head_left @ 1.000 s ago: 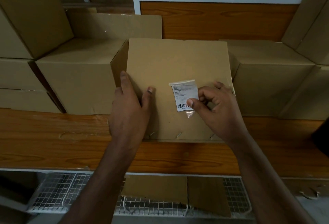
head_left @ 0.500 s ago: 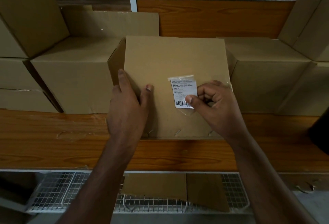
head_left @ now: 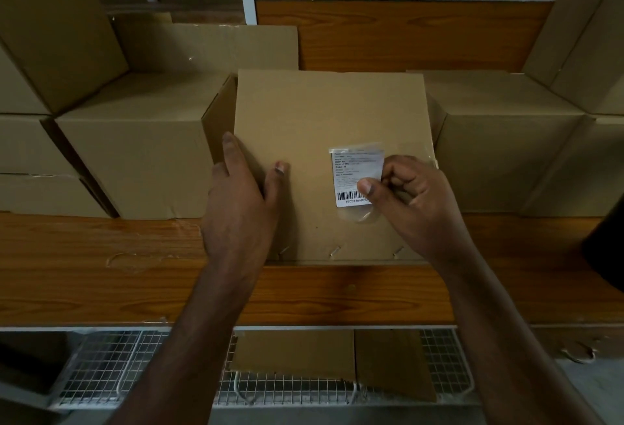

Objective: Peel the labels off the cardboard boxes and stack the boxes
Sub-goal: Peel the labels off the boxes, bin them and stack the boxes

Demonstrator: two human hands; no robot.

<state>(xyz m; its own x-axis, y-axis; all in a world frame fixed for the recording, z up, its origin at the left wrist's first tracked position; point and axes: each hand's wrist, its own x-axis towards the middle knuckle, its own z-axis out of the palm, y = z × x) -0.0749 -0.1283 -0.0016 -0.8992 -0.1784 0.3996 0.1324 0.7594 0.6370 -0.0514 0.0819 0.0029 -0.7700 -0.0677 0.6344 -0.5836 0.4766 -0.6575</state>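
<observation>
1. We see the right hand (head_left: 410, 201) pinching the right edge of the white barcode label (head_left: 354, 176), which sits on the front face of the cardboard box (head_left: 320, 113) on the wooden tabletop (head_left: 101, 272). A fast pull could tear the paper — leaving scraps stuck on.
2. Clear tape (head_left: 363, 216) shows below the label; if it separates, we judge it may stay on the box.
3. The left hand (head_left: 241, 201) lies with straight fingers along the box's left edge, thumb on the front face. If it eases, the box could slide toward us — off the tabletop edge.
4. Peeling may lift the cardboard's top layer.
</observation>
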